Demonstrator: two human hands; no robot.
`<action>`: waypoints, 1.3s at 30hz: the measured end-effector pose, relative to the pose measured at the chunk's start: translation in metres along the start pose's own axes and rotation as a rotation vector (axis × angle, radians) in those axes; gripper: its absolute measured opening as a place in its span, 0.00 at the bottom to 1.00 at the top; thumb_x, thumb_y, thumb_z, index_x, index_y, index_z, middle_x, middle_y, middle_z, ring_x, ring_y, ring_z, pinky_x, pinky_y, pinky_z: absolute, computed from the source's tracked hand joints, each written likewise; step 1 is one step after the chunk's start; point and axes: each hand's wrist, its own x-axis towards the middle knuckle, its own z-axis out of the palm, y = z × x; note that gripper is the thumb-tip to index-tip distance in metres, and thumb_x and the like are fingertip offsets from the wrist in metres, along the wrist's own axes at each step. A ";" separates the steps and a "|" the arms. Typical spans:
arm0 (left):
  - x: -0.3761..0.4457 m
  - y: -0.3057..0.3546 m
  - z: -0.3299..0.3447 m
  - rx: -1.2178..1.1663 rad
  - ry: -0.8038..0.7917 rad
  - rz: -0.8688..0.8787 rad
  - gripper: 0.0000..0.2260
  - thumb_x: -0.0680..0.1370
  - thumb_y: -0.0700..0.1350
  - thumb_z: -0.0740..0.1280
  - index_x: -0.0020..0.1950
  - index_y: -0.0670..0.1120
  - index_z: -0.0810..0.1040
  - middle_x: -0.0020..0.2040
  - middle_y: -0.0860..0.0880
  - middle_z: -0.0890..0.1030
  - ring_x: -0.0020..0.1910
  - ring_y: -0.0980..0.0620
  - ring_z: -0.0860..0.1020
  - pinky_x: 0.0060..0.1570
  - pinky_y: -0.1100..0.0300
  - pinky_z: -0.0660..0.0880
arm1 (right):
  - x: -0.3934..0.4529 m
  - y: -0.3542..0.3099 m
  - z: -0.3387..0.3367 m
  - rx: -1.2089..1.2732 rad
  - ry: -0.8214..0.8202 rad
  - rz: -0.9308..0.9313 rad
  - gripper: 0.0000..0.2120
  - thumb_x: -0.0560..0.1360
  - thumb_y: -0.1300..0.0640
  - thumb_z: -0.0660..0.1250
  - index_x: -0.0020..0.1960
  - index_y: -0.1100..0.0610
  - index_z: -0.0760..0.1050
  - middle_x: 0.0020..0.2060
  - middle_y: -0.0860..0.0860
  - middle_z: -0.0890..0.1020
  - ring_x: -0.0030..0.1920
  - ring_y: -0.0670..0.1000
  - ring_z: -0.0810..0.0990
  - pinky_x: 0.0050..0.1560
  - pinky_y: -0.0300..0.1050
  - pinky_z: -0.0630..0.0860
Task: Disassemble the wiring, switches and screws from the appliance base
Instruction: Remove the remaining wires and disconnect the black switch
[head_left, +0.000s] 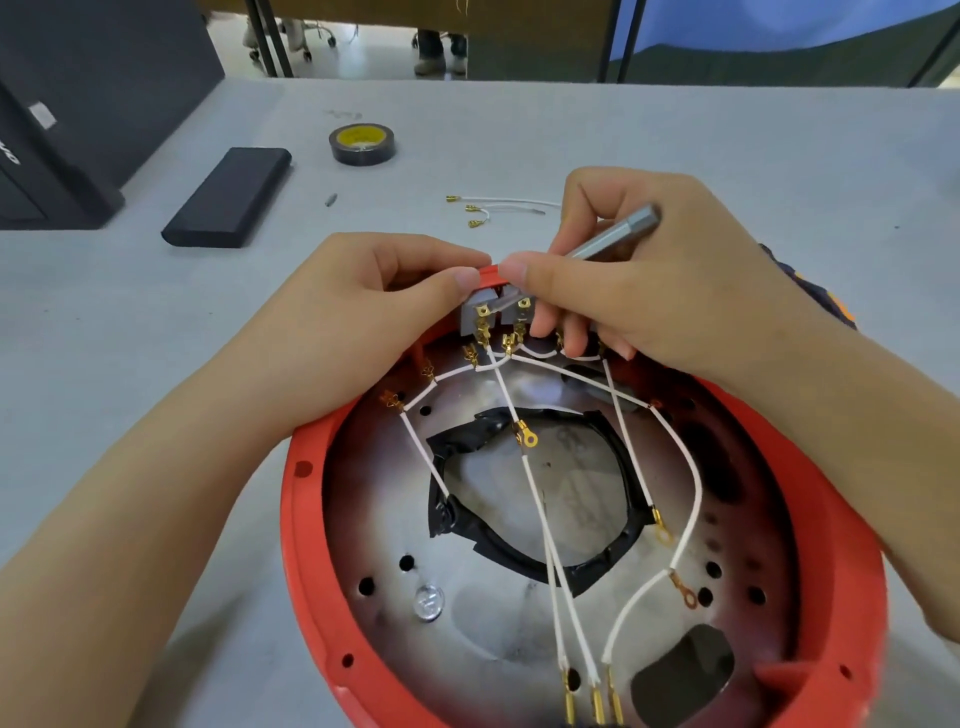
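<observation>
Frame centre: left hand (363, 312) and right hand (618, 291) pinching switch (493, 306) at base (306, 499) rim; right also gripping bit (613, 234); wires (540, 519) trailing below.

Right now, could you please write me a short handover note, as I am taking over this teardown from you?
Left hand: pinches the grey switch block at the far rim of the red appliance base.
Right hand: holds a metal driver bit, thumb and fingers also on the switch block.
Done: three short white leads lie loose on the table; several ring and spade terminals hang free inside the base.
Left: the white wires are still plugged onto the switch tabs; the block is not yet clear of the rim.
</observation>
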 end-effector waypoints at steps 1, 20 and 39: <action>0.000 0.000 0.000 0.005 -0.001 0.004 0.07 0.78 0.50 0.65 0.52 0.58 0.83 0.43 0.67 0.83 0.43 0.72 0.78 0.39 0.82 0.66 | 0.000 0.000 0.001 -0.007 0.007 -0.005 0.14 0.74 0.54 0.72 0.35 0.55 0.69 0.28 0.51 0.83 0.21 0.45 0.76 0.21 0.30 0.66; -0.001 0.001 0.000 -0.008 -0.022 0.055 0.09 0.79 0.48 0.65 0.45 0.62 0.81 0.40 0.66 0.83 0.42 0.70 0.79 0.40 0.80 0.69 | 0.015 -0.006 0.010 -0.030 -0.031 0.095 0.15 0.77 0.55 0.67 0.34 0.56 0.69 0.24 0.52 0.78 0.16 0.47 0.66 0.19 0.36 0.64; -0.001 -0.001 -0.001 -0.078 -0.009 -0.024 0.09 0.79 0.48 0.65 0.55 0.54 0.82 0.45 0.62 0.84 0.45 0.68 0.80 0.45 0.78 0.71 | 0.003 -0.002 0.012 0.046 0.113 -0.004 0.18 0.78 0.49 0.64 0.33 0.54 0.64 0.23 0.54 0.79 0.16 0.47 0.66 0.19 0.37 0.63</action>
